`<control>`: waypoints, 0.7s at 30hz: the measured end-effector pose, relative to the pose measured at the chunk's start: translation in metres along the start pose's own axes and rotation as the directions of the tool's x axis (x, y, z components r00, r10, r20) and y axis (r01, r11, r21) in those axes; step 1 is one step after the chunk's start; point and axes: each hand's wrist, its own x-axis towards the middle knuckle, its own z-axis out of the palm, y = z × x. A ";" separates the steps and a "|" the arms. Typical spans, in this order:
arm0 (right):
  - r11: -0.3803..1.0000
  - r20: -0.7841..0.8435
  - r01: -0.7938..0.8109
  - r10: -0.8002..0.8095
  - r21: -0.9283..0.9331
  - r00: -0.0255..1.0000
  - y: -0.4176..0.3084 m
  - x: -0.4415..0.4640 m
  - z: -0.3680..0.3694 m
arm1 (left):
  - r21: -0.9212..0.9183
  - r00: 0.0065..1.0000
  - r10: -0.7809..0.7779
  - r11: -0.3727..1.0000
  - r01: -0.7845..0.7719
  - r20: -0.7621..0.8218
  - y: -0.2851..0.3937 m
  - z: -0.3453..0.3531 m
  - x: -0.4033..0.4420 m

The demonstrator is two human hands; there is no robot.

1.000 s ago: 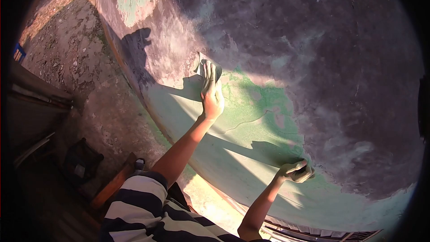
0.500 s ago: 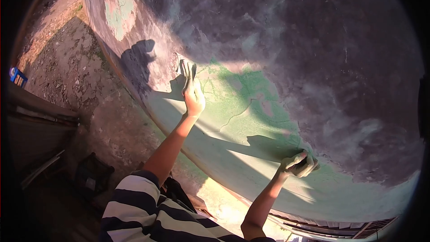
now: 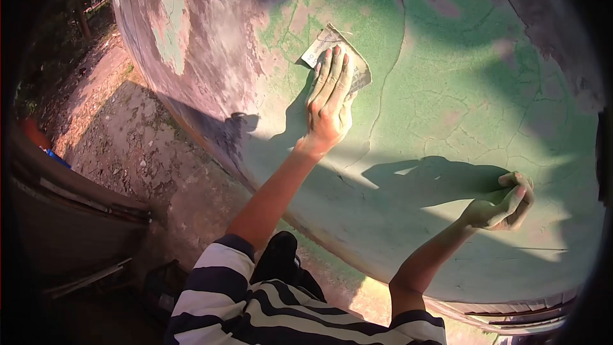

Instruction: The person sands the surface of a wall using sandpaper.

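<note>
paper sheet (image 3: 329,38), long axis diag.

Matt, cracked painted wall (image 3: 440,108), printed paper sheet (image 3: 360,71), cloth shirt (image 3: 217,281), rough ground (image 3: 143,129)

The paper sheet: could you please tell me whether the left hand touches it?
Touching: the head view shows the left hand laid flat across the paper sheet.

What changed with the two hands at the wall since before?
In the picture, the left hand and its thin beige printed sheet moved right, from the edge of the purplish area onto green paint. The curled right hand went right and up. The view shifted too. The left hand is still on the sheet; the right is still curled, maybe empty: I can't tell.
</note>
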 end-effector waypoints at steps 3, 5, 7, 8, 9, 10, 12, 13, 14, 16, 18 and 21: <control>0.997 0.062 0.010 -0.005 -0.078 0.998 0.026 -0.056 -0.041 | 0.022 0.981 -0.048 0.998 0.053 -0.186 -0.018 0.013 -0.031; 0.992 0.129 0.089 -0.077 -0.089 0.989 0.035 -0.066 -0.055 | 0.034 0.971 -0.109 0.992 0.119 -0.211 -0.032 -0.003 -0.015; 0.977 0.193 0.178 -0.154 -0.114 0.969 0.039 -0.062 -0.055 | -0.326 0.756 -0.620 0.773 0.544 -0.209 -0.071 -0.018 0.013; 0.958 0.245 0.248 -0.208 -0.146 0.947 0.039 -0.061 -0.054 | -0.194 0.825 -0.473 0.881 0.432 -0.308 -0.069 -0.016 0.024; 0.932 0.293 0.318 -0.260 -0.173 0.920 0.041 -0.060 -0.053 | -0.047 0.873 -0.300 0.951 0.307 -0.385 -0.063 -0.012 0.033; 0.906 0.328 0.378 -0.305 -0.189 0.894 0.041 -0.060 -0.053 | -0.033 0.896 -0.271 0.960 0.278 -0.351 -0.048 -0.007 0.027; 0.917 0.286 0.363 -0.308 -0.163 0.907 0.047 -0.064 -0.055 | 0.013 0.958 -0.184 0.981 0.191 -0.221 -0.002 0.008 -0.017; 0.929 0.253 0.340 -0.297 -0.147 0.921 0.048 -0.067 -0.057 | 0.038 0.985 -0.128 0.990 0.133 -0.114 0.018 0.014 -0.044; 0.935 0.238 0.314 -0.272 -0.164 0.932 0.048 -0.068 -0.058 | 0.015 0.997 -0.080 0.997 0.080 0.015 0.034 0.013 -0.063; 0.937 0.239 0.312 -0.270 -0.159 0.933 0.044 -0.065 -0.054 | -0.038 0.993 0.021 0.999 -0.016 0.120 0.035 0.005 -0.062; 0.935 0.246 0.319 -0.276 -0.158 0.929 0.040 -0.065 -0.057 | 0.009 0.994 0.031 0.999 -0.032 0.106 0.019 -0.005 -0.025; 0.937 0.259 0.319 -0.276 -0.143 0.926 0.043 -0.065 -0.059 | -0.033 0.993 -0.035 0.999 0.031 -0.115 -0.012 -0.012 0.040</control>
